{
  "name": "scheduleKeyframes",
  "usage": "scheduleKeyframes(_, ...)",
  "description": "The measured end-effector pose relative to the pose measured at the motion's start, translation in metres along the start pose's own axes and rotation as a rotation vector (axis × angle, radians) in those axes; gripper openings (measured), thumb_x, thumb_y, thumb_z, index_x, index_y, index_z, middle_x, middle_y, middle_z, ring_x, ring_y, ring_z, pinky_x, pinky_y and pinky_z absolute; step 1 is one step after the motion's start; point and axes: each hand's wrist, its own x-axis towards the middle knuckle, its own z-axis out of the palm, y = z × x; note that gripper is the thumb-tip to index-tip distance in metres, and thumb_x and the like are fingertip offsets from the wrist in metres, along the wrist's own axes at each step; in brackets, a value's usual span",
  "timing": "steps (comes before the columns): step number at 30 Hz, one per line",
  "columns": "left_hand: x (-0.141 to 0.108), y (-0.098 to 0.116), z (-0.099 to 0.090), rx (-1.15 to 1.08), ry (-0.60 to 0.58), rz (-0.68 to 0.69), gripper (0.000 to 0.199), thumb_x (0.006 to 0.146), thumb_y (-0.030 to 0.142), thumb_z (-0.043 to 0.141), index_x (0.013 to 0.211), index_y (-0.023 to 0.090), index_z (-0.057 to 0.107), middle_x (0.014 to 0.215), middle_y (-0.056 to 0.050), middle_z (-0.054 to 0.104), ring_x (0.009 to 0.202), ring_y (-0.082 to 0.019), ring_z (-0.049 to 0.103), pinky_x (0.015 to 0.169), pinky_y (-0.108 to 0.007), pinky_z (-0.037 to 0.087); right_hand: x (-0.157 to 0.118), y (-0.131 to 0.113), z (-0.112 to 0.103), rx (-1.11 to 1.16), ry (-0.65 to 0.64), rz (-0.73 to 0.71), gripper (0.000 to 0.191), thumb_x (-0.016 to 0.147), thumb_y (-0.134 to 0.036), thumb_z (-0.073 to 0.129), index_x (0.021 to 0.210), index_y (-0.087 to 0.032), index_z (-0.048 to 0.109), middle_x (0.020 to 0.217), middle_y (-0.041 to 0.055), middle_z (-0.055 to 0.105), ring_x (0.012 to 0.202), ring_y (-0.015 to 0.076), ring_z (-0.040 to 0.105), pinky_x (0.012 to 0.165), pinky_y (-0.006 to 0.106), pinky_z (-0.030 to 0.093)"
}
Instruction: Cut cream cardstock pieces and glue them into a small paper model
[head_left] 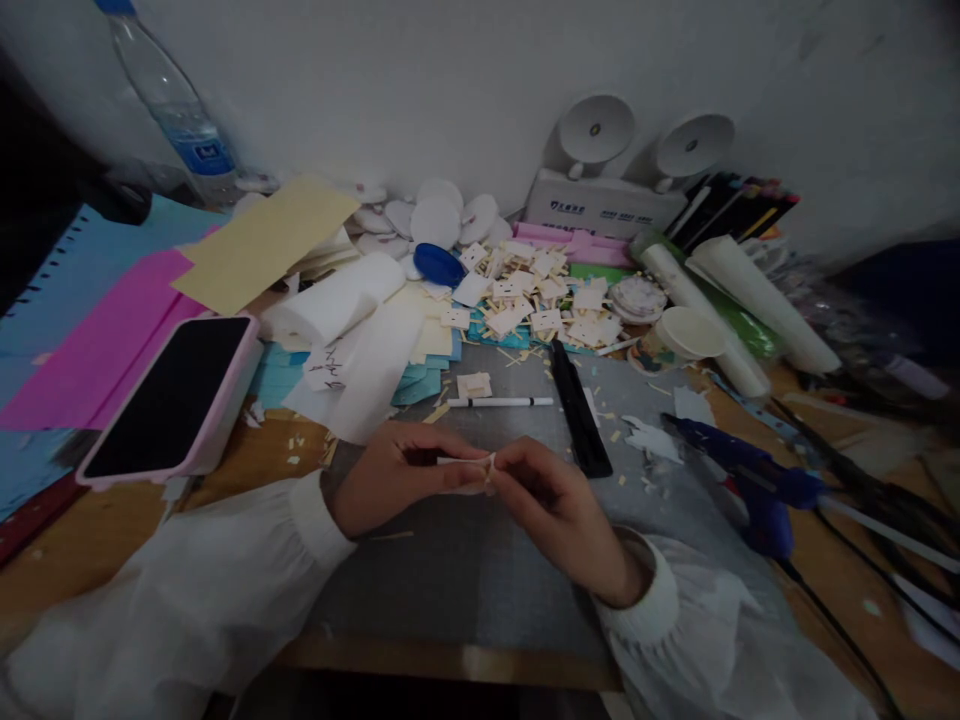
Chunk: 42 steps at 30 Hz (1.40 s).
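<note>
My left hand [409, 475] pinches a small pale paper piece [463, 478] between thumb and fingers. Against its right end my right hand [551, 500] is closed too, fingertips pinching the same piece. Both hands are above a grey cutting mat [450, 580]. Just beyond them lie a white pen [501, 402] with black bands and a small cream paper piece [474, 385]. A black utility knife [579, 410] rests behind my right hand. Farther back is a heap of small paper figures [525, 290] with drawn faces and thin stick-like limbs.
On the right lies a blue glue gun [750, 475] with its cord, near a paper cup [679, 335] and white rolls [765, 300]. A phone in a pink case [172, 395], coloured paper [97, 340] and a paper roll [337, 295] fill the left. A water bottle [176, 110] stands behind.
</note>
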Motion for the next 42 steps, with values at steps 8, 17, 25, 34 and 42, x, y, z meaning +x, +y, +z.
scheduleKeyframes(8, 0.003, -0.004, -0.002, -0.104, 0.043, -0.061, 0.013, 0.069, 0.026, 0.077, 0.078, 0.017, 0.073, 0.074, 0.000, 0.071, 0.066, -0.012, 0.061, 0.061, -0.021, 0.048, -0.002, -0.009, -0.003, 0.084, 0.022, -0.058, 0.015, 0.088, -0.038, 0.053, 0.087, -0.023, 0.052, 0.065, -0.0038, 0.045, 0.053, 0.0101, 0.039, 0.048, 0.023, 0.030)
scheduleKeyframes(17, 0.003, -0.007, -0.004, -0.044, 0.049, 0.000, 0.015, 0.069, 0.027, 0.076, 0.079, 0.016, 0.070, 0.076, -0.001, 0.069, 0.069, -0.013, 0.060, 0.065, -0.023, 0.049, 0.003, -0.004, -0.004, 0.021, -0.108, 0.005, 0.029, 0.092, -0.039, 0.045, 0.069, -0.020, 0.047, 0.061, -0.0039, 0.039, 0.055, 0.0097, 0.036, 0.048, 0.024, 0.028)
scheduleKeyframes(25, 0.000, 0.001, -0.005, 0.120, -0.126, 0.073, 0.017, 0.077, 0.031, 0.066, 0.079, 0.014, 0.066, 0.077, -0.003, 0.064, 0.074, -0.015, 0.057, 0.067, -0.025, 0.046, 0.001, 0.003, -0.002, -0.242, -0.157, -0.106, 0.026, 0.085, -0.022, 0.050, 0.061, -0.020, 0.042, 0.054, -0.0063, 0.035, 0.050, 0.0076, 0.032, 0.046, 0.022, 0.024)
scheduleKeyframes(34, 0.002, -0.002, -0.006, 0.146, -0.104, 0.069, 0.016, 0.080, 0.029, 0.064, 0.077, 0.013, 0.063, 0.074, -0.002, 0.061, 0.069, -0.013, 0.054, 0.063, -0.023, 0.043, 0.005, -0.003, -0.006, -0.214, 0.069, -0.076, 0.022, 0.086, -0.033, 0.054, 0.068, -0.020, 0.053, 0.055, -0.0045, 0.046, 0.048, 0.0086, 0.040, 0.044, 0.022, 0.030)
scheduleKeyframes(42, 0.000, -0.001, -0.005, 0.199, -0.179, 0.085, 0.015, 0.079, 0.029, 0.062, 0.075, 0.015, 0.061, 0.070, 0.000, 0.057, 0.066, -0.012, 0.050, 0.060, -0.021, 0.040, 0.005, -0.002, -0.004, -0.153, -0.016, -0.055, 0.021, 0.088, -0.036, 0.054, 0.074, -0.020, 0.055, 0.059, -0.0042, 0.048, 0.051, 0.0086, 0.041, 0.046, 0.022, 0.031)
